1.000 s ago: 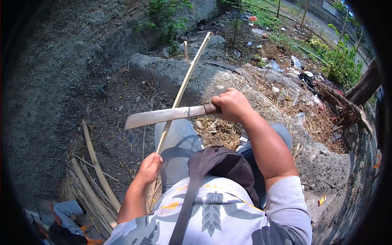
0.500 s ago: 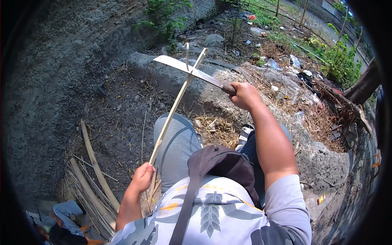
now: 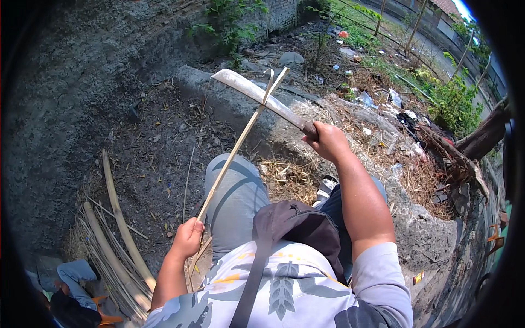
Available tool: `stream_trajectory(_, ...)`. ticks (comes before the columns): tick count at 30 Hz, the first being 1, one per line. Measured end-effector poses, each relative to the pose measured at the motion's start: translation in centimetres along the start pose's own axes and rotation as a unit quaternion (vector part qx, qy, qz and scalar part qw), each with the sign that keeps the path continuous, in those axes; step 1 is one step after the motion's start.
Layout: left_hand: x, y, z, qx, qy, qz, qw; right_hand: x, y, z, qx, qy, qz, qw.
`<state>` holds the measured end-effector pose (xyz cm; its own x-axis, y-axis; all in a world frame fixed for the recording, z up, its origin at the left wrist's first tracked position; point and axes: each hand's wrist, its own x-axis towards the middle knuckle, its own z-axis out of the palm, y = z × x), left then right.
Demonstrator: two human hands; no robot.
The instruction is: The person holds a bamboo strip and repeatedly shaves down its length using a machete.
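My left hand (image 3: 187, 238) is closed around the lower part of a long pale bamboo strip (image 3: 234, 151), which slants up and away to the right past my knee. In my right hand (image 3: 328, 141) is the dark handle of a machete (image 3: 244, 85), its broad blade pointing up and left. The blade crosses the strip near its far end and sits in a split there. Beyond the blade, a thin sliver curls away from the thicker part of the strip. The strip's near end runs on below my left hand.
Bamboo poles (image 3: 121, 216) and thin strips lie on the ground at my left, beside a rough wall (image 3: 60, 136). Another person (image 3: 76, 284) sits at the lower left. A stone ledge (image 3: 219, 98) lies ahead; litter, dry grass and a tree stump (image 3: 484, 131) are at the right.
The blade has slid slightly nearer along the strip, and the split beyond it is longer. The curled sliver now leans closer to the strip. My view has shifted a little.
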<state>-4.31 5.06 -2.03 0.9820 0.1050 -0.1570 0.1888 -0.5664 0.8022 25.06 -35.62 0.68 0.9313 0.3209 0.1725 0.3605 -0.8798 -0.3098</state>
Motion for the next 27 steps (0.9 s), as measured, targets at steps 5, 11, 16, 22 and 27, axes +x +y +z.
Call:
stream_trajectory(5, 1.0, -0.2, -0.5, 0.005, 0.009, 0.023, 1.000, 0.5, -0.2, -0.2, 0.016, 0.089, -0.001, 0.996)
stream_trajectory(11, 2.2, -0.4, -1.1, -0.042, 0.042, 0.089, 0.994, 2.0, -2.5, -2.0, 0.047, 0.243, -0.140, 0.959)
stream_trajectory(16, 2.6, 1.5, -1.5, -0.048, 0.075, 0.131, 0.987, 1.8, -7.6, -6.4, -0.031, 0.199, -0.275, 0.940)
stream_trajectory(22, 3.0, 1.0, -0.5, -0.030, 0.071, 0.120, 0.990, 3.1, -8.9, -9.7, -0.194, 0.147, -0.348, 0.905)
stream_trajectory(27, 2.9, 2.5, 1.9, 0.020, 0.041, 0.101, 0.994, 4.4, -3.7, -6.7, -0.208, 0.085, -0.297, 0.928)
